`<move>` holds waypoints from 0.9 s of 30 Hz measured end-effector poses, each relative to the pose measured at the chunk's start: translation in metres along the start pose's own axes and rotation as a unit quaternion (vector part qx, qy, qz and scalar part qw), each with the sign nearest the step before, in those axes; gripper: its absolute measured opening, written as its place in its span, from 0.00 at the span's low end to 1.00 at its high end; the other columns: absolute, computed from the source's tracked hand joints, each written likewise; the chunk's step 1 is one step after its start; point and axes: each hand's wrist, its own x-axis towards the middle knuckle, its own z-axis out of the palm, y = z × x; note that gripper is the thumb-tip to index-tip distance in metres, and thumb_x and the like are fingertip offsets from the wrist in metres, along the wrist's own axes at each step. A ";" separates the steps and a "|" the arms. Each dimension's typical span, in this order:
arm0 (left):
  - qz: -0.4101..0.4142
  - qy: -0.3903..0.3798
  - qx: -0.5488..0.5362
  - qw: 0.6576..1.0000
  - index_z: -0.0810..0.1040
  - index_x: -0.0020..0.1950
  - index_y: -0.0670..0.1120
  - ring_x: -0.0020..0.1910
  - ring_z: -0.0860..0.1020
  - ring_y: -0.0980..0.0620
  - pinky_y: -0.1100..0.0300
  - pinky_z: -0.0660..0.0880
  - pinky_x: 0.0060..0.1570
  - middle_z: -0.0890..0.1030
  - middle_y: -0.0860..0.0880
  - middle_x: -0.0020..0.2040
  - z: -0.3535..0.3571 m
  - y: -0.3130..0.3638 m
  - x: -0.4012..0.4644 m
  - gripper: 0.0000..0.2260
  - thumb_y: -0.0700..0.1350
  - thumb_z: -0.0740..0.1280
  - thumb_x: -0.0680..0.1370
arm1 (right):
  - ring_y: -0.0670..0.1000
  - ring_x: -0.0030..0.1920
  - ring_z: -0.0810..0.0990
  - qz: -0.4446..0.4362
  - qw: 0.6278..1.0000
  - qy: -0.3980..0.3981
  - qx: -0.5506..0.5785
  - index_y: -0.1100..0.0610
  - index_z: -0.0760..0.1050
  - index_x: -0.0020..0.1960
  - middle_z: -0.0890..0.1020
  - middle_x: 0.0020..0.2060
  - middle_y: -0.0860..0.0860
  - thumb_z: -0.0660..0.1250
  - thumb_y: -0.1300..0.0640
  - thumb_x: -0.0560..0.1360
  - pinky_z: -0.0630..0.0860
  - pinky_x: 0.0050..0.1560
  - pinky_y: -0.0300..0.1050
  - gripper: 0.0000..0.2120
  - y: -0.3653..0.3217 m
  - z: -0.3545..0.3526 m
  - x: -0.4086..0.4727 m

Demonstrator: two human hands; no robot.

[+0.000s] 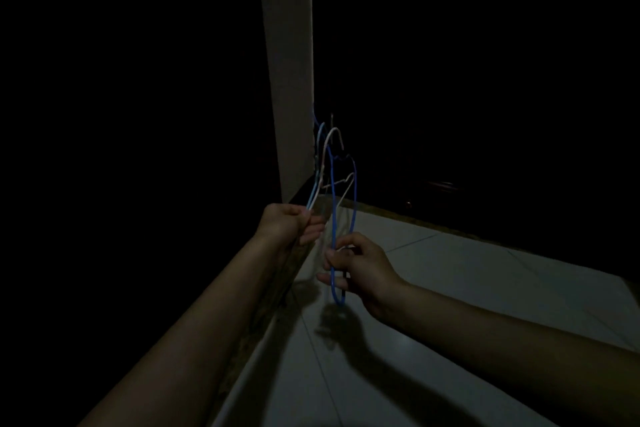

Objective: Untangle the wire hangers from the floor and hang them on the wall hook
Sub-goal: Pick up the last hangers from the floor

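- Head view, very dim: a pale upright wall pillar (289, 62) rises from the corner of a light tiled floor (450, 288); everything else is placed from that pillar.
- Left hand (289, 224), just below the pillar's foot, has its fingers curled tight round the lower ends of a light blue wire hanger (74, 184) and a white wire hanger (334, 135), both of which run up beside the pillar's right edge.
- Right hand (356, 267), lower and to the right of the pillar's foot, pinches the bottom loop of a darker blue wire hanger (334, 218) between thumb and curled fingers; the loop's end hangs below the fingers.
- All three hangers are held in the air above the floor, crossing one another near the pillar's base; how they are caught together is too dark to tell.
- More thin wires show against the pillar's right edge higher up, but what they hang from cannot be made out.
- Shadows of arms and hangers fall on the tiles.
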 end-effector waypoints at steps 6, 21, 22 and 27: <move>-0.012 -0.012 -0.067 0.998 0.68 0.62 0.30 0.51 0.79 0.39 0.63 0.78 0.31 0.79 0.35 0.49 0.002 0.001 0.007 0.12 0.32 0.55 0.81 | 0.51 0.36 0.76 -0.038 0.996 -0.014 -0.077 0.59 0.69 0.43 0.74 0.37 0.56 0.64 0.66 0.75 0.79 0.41 0.50 0.05 0.000 0.008 -0.002; -0.019 -0.011 -0.086 0.996 0.63 0.66 0.30 0.60 0.74 0.36 0.51 0.71 0.53 0.73 0.32 0.63 -0.004 -0.004 0.015 0.13 0.33 0.52 0.82 | 0.52 0.34 0.74 0.078 0.995 0.017 0.060 0.61 0.66 0.40 0.71 0.40 0.58 0.62 0.70 0.75 0.79 0.27 0.41 0.09 0.007 0.013 0.010; -0.020 -0.012 -0.087 0.996 0.65 0.64 0.31 0.62 0.73 0.35 0.51 0.71 0.54 0.73 0.32 0.63 -0.005 -0.004 0.014 0.12 0.33 0.52 0.82 | 0.52 0.34 0.74 0.088 0.994 0.022 0.069 0.61 0.66 0.40 0.71 0.41 0.59 0.62 0.70 0.75 0.79 0.26 0.40 0.09 0.007 0.011 0.011; -0.023 -0.018 -0.073 0.997 0.65 0.63 0.32 0.58 0.75 0.38 0.51 0.72 0.52 0.73 0.31 0.62 -0.005 -0.006 0.014 0.11 0.33 0.52 0.82 | 0.53 0.34 0.75 0.075 0.995 0.015 0.062 0.61 0.67 0.40 0.73 0.37 0.58 0.63 0.70 0.75 0.79 0.27 0.40 0.08 0.009 0.007 0.009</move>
